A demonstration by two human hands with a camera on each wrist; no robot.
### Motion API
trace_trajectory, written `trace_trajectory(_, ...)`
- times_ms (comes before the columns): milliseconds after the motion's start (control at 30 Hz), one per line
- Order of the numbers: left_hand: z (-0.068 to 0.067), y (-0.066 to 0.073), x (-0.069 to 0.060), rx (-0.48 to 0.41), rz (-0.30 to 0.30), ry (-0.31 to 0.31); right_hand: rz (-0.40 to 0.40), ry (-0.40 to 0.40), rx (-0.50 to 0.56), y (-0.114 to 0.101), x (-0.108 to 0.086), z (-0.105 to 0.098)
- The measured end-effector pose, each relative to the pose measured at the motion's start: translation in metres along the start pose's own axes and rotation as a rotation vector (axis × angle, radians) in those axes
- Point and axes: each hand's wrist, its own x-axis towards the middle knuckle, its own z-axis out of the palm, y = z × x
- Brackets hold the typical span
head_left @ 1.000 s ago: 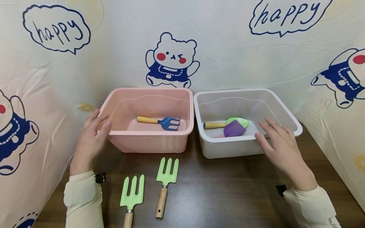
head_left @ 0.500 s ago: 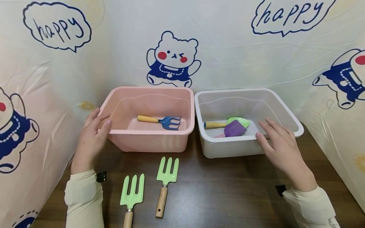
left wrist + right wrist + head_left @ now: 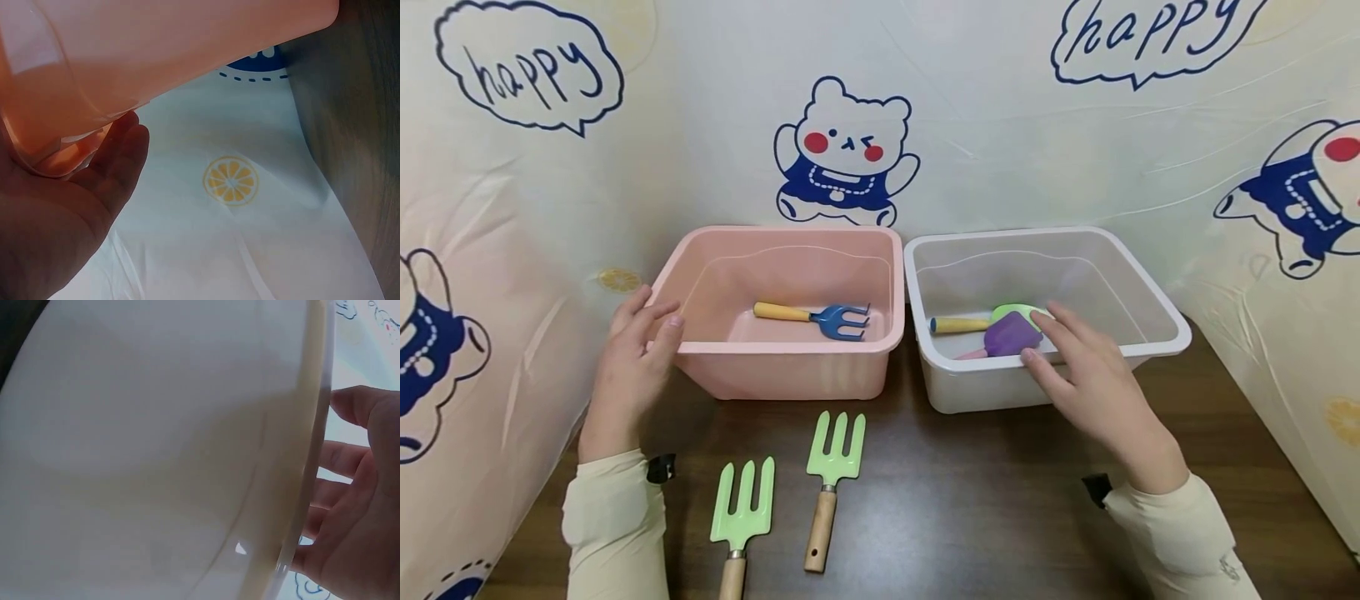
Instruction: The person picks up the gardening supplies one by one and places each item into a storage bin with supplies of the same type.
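Head view: the left hand (image 3: pixel 632 367), fingers loosely spread, rests at the left end of a pink rectangular plastic bin (image 3: pixel 797 375). The right hand (image 3: pixel 1090 379), also spread and pinching nothing, reaches over the front rim of a pale grey rectangular plastic bin (image 3: pixel 977 387); whether its fingertips touch anything inside, I cannot tell. In the grey bin, a purple-bladed shovel with a pink handle (image 3: pixel 1011 335) partly covers a green-bladed shovel with a yellow handle (image 3: pixel 962 325). The pink bin holds a blue three-pronged hand fork with a yellow handle (image 3: pixel 811 317). On the dark wooden table (image 3: pixel 970 508), two green three-pronged forks with wooden handles (image 3: pixel 836 454) lie in front of the pink bin, between the forearms. Pale bear-printed cloth (image 3: pixel 722 158) stands close behind both bins.
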Motion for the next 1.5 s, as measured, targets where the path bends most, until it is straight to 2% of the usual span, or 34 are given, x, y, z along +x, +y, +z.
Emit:
trace_trajectory(167, -0.006, -0.006, -0.001, -0.005, 0.006, 0.003, 0.081, -0.104, 0.071, -0.024, 0.016, 0.006)
trace_trajectory(233, -0.01, -0.009, -0.001, -0.005, 0.009, 0.003, 0.121, -0.161, 0.101, -0.041, 0.028, 0.013)
trace_trajectory(333, -0.018, -0.013, -0.001, 0.003, 0.008, 0.005, 0.139, -0.219, 0.129, -0.072, 0.052, 0.032)
trace_trajectory(433, -0.021, -0.017, -0.002, 0.02, 0.016, -0.001, 0.111, -0.258, 0.101, -0.101, 0.075, 0.058)
trace_trajectory(500, -0.02, -0.018, -0.002, 0.031, 0.02, -0.012, 0.114, -0.305, 0.051, -0.114, 0.083, 0.072)
trace_trajectory(633, -0.017, -0.019, -0.004, 0.038, 0.011, -0.031, 0.177, -0.418, -0.045, -0.124, 0.087, 0.086)
trace_trajectory(700, -0.018, -0.018, -0.005, 0.03, 0.013, -0.022, 0.195, -0.445, -0.059, -0.126, 0.088, 0.087)
trace_trajectory(933, -0.015, -0.019, -0.008, 0.03, 0.029, -0.003, 0.138, -0.477, -0.088, -0.142, 0.095, 0.093)
trace_trajectory(1033, -0.01, -0.017, -0.009, 0.024, 0.027, -0.015, 0.154, -0.489, -0.099, -0.141, 0.095, 0.093)
trace_trajectory(1133, -0.008, -0.012, -0.009, 0.016, 0.02, -0.021, 0.195, -0.486, -0.056, -0.134, 0.096, 0.091)
trace_trajectory(1267, -0.006, -0.005, -0.006, 0.017, 0.022, -0.027, 0.201, -0.45, -0.031, -0.125, 0.096, 0.087)
trace_trajectory(1500, -0.003, 0.0, -0.002, 0.024, 0.009, -0.027, 0.127, -0.311, -0.073, -0.116, 0.101, 0.087)
